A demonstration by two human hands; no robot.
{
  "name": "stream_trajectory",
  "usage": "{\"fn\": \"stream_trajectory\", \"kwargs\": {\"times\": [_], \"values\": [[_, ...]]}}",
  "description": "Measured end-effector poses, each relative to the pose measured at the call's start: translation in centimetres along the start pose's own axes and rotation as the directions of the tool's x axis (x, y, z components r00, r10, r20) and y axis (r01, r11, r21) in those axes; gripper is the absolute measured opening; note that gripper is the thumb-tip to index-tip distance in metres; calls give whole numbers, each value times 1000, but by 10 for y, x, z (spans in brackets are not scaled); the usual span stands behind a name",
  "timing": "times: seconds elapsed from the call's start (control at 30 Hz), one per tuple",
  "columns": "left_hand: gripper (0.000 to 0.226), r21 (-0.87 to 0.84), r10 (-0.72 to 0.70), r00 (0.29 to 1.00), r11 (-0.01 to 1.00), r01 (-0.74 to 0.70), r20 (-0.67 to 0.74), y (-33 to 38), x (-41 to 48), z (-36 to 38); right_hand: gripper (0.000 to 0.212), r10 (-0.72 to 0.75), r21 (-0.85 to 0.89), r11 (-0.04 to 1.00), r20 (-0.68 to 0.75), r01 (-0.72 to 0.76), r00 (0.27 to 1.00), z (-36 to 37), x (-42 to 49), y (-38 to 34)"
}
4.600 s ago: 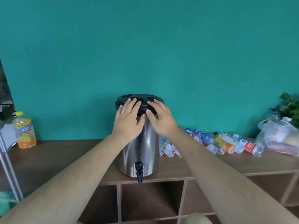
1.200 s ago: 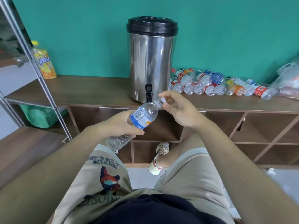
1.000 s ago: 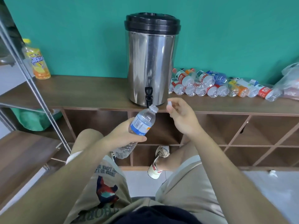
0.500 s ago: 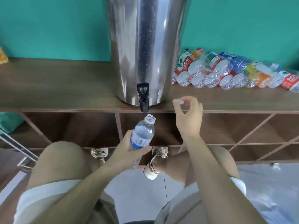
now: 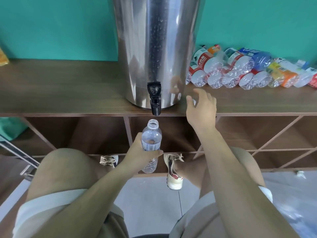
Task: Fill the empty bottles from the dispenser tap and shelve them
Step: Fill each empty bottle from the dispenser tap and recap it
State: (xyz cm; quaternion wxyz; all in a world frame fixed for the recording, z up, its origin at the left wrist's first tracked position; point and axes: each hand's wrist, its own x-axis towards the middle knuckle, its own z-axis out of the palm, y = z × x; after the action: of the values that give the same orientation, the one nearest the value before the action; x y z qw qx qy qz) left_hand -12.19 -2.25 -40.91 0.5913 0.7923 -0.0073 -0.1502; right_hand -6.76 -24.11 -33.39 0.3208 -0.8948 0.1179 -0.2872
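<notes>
A steel dispenser (image 5: pixel 154 48) stands on the wooden shelf top (image 5: pixel 68 90), its black tap (image 5: pixel 155 102) hanging over the front edge. My left hand (image 5: pixel 137 156) grips a clear, uncapped water bottle (image 5: pixel 151 136) upright, its mouth just below the tap and apart from it. No water is running. To the right of the tap, my right hand (image 5: pixel 202 110) hovers over the shelf top with fingers spread. A small white cap (image 5: pixel 194 101) shows between thumb and forefinger, low at the wood.
Several empty plastic bottles (image 5: pixel 240 71) lie in a row on the shelf top right of the dispenser. Open wooden cubbies (image 5: pixel 96 133) sit below. My knees and shoes are in front of the unit, on a grey floor. A metal rack leg (image 5: pixel 18 155) stands at the left.
My left hand has brought the bottle upright under the tap. My right hand, which pinched the cap, has moved onto the shelf top and spread its fingers.
</notes>
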Motion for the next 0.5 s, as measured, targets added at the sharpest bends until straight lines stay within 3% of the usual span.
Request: {"fn": "stream_trajectory", "kwargs": {"times": [0.1,0.2,0.33,0.5], "values": [[65,6,5,1000,1000,-5,-7,0,2,3,25,-319,196,919,-138,342,938,-17,-15,-28],[67,16,35,999,999,-35,-9,2,6,7,29,-541,331,796,14,507,841,-39,-24,-65],[65,-17,63,998,998,-63,-17,6,8,10,37,-628,233,777,231,584,743,-48,-18,-100],[62,-16,88,996,996,-88,10,7,10,8,20,-596,48,765,430,642,678,-56,5,-128]]}}
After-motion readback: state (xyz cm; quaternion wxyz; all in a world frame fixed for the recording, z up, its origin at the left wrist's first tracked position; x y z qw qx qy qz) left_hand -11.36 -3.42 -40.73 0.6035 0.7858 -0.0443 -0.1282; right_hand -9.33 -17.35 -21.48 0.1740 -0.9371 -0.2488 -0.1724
